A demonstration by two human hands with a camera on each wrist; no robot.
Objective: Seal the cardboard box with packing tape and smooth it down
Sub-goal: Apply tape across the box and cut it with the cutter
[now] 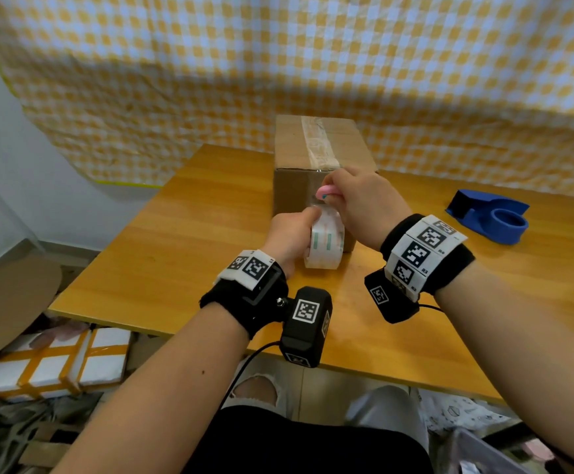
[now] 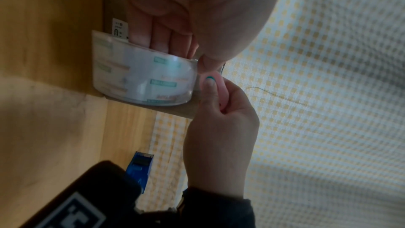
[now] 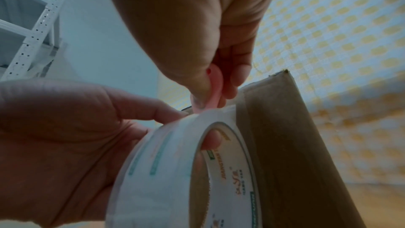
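Note:
A closed cardboard box [image 1: 323, 186] stands upright at the back of the wooden table [image 1: 182, 234]. A strip of printed packing tape [image 1: 318, 142] runs along its top and over the near edge. My left hand [image 1: 295, 234] grips the tape roll [image 1: 324, 246] against the box's near face, fingers through the core [image 3: 211, 141] and thumb on the rim. My right hand [image 1: 360, 203] pinches a small pink cutter [image 1: 328, 192] just above the roll, where the tape leaves it [image 3: 210, 91]. In the left wrist view the roll [image 2: 142, 79] and the cutter [image 2: 222, 91] sit side by side.
A blue tape dispenser [image 1: 487, 217] lies on the table to the right. A yellow-checked cloth [image 1: 278, 63] hangs behind the box. White taped foam boxes [image 1: 56, 364] and clutter lie on the floor at the left. The table's near edge [image 1: 364, 364] is close to my knees.

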